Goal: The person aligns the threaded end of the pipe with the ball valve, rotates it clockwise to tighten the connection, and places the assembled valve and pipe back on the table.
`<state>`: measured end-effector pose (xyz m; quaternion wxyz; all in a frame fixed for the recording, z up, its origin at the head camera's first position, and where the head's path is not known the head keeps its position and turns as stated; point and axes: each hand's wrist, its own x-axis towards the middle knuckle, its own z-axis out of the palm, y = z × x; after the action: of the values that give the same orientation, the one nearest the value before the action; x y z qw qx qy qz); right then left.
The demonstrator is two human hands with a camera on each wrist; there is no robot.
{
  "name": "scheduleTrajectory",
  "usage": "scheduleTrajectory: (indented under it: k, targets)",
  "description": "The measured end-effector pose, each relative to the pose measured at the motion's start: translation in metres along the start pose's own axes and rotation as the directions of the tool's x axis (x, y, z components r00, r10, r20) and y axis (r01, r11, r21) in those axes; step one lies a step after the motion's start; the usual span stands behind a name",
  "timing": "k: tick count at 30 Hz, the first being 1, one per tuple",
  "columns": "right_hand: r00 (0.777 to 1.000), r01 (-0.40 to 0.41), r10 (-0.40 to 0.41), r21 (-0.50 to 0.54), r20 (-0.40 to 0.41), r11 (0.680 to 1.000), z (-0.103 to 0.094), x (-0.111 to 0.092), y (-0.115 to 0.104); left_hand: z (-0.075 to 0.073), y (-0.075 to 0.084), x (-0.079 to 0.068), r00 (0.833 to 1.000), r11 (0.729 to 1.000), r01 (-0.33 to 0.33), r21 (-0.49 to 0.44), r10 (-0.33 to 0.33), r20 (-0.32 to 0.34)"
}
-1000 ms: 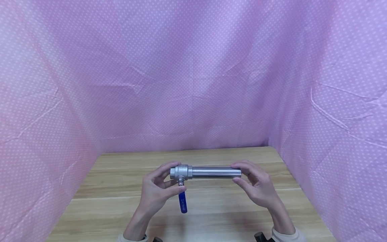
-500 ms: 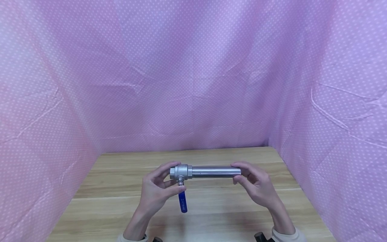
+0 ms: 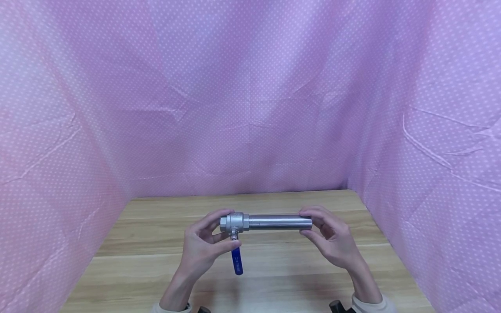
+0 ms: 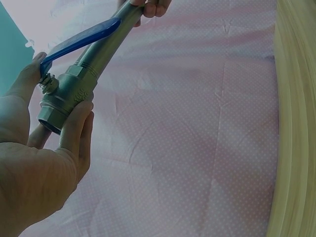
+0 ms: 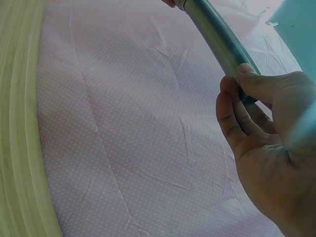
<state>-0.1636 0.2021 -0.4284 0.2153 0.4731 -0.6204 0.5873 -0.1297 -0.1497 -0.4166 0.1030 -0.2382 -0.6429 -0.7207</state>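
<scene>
My left hand (image 3: 201, 247) grips a silvery ball valve (image 3: 235, 222) between fingers and thumb; the thumb lies against the base of its blue lever handle (image 3: 237, 261). Joined to the valve's right side is a smooth metal pipe (image 3: 275, 222), lying level across the head view. At the pipe's far right end, my right hand (image 3: 332, 241) pinches it between thumb and fingers. The left wrist view shows raised marks on the valve body (image 4: 71, 94) and an open hexagonal end. In the right wrist view the thumb and fingers close round the pipe's end (image 5: 224, 49).
A light wooden table (image 3: 274, 278) lies beneath both hands. Pink dotted cloth (image 3: 250, 108) stands behind it and along both sides. Dark stubby objects (image 3: 337, 306) show at the bottom edge near the wrists.
The right thumb curled in under the pipe's end, then moved back out along it; a dark speck on the pipe has shifted slightly. The left hand and valve stay in place.
</scene>
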Motion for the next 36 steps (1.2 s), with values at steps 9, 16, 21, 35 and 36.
scheduleTrajectory:
  k: [9,16,21,35,36]
  targets:
    - [1.000,0.000,0.000,-0.040,-0.006,0.999,0.0005,0.0004,0.0000,0.0007,-0.0003,0.0004,1.000,1.000,0.000,-0.005,0.000,0.000]
    - [1.000,-0.016,0.016,-0.090,-0.005,0.996,0.0004,-0.0016,-0.0001,0.0007,-0.0002,0.0003,1.000,1.000,-0.001,0.000,0.001,0.004]
    - [0.999,-0.042,0.042,-0.119,-0.009,0.992,0.0000,-0.0031,-0.0011,0.0008,-0.0004,0.0003,1.000,1.000,-0.007,-0.002,0.007,0.005]
    - [0.999,-0.044,0.043,-0.066,-0.008,0.997,-0.0002,-0.0020,-0.0007,0.0005,-0.0009,0.0003,1.000,1.000,-0.009,-0.008,0.009,0.008]
    - [0.999,-0.039,0.039,-0.056,-0.007,0.998,-0.0003,-0.0019,-0.0006,0.0005,-0.0010,0.0004,1.000,1.000,-0.009,-0.007,0.009,0.008]
